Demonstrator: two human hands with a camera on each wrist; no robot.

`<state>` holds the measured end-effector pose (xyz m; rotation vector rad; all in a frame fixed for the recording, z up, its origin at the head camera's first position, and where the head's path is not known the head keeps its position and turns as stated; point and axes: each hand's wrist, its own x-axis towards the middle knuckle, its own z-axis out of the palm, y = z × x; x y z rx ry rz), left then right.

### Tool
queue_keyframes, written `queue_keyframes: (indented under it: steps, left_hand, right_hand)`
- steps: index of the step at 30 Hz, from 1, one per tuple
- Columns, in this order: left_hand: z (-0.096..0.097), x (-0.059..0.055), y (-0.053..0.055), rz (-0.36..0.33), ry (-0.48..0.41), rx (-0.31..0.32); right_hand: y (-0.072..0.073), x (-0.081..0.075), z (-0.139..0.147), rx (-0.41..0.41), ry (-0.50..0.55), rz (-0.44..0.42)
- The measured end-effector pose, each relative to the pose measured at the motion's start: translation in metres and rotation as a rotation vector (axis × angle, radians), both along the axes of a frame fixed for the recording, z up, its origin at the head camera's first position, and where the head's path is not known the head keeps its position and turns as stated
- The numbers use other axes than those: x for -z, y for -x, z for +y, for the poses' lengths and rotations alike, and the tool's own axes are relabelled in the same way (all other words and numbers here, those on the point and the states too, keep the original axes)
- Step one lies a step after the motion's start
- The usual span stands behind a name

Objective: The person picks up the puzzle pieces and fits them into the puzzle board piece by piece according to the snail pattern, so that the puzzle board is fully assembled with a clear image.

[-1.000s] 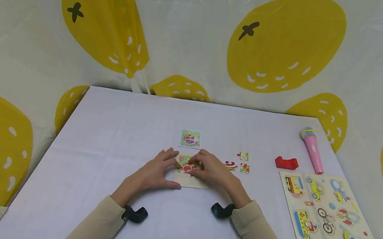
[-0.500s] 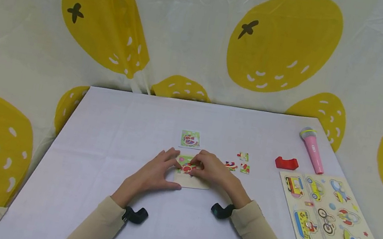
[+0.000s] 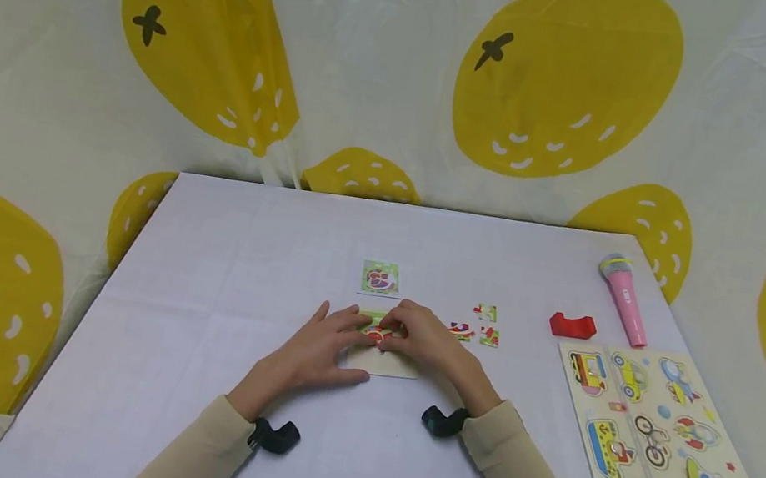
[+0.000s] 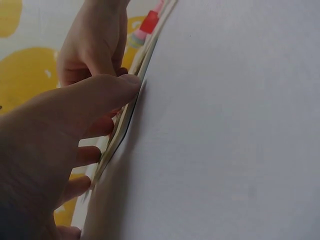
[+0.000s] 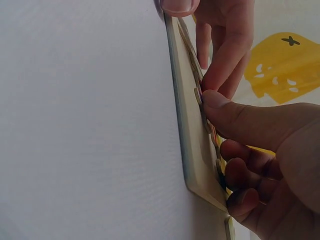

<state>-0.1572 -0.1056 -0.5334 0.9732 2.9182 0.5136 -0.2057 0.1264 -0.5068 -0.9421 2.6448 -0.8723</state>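
Observation:
A small wooden puzzle board (image 3: 394,366) lies in front of me, partly filled with green and red pieces and partly covered by both hands. My left hand (image 3: 315,346) rests over its left side, fingers stretched across the pieces and thumb at the near edge. From the right, my right hand (image 3: 423,337) pinches a puzzle piece (image 5: 204,117) between thumb and fingers at the board; the piece's face is mostly hidden. Behind the board lies a small square picture card (image 3: 381,278) in green, red and purple. Loose puzzle pieces (image 3: 461,331) lie right of the right hand.
At the right stand a red block with a notched top (image 3: 573,326) and a pink toy microphone (image 3: 625,301). A large wooden vehicle puzzle (image 3: 681,433) covers the table's right front. A fruit-printed cloth (image 3: 382,61) hangs behind the white table (image 3: 259,252).
My left hand has shifted slightly right, its fingers now reaching farther over the pieces towards the right fingertips. The right hand keeps its pinch at almost the same place.

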Motion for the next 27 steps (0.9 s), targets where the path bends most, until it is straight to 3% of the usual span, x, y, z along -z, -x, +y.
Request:
queue_keyframes:
  steps: [15, 27]
  left_hand:
    - [0.001, 0.0, -0.001, 0.044, 0.001, 0.003]
    - [0.001, 0.002, 0.0, 0.059, 0.008, 0.0]
  right_hand:
    - [0.002, 0.0, 0.005, 0.007, -0.01, 0.009]
    - [0.008, -0.022, 0.027, 0.11, 0.008, 0.022]
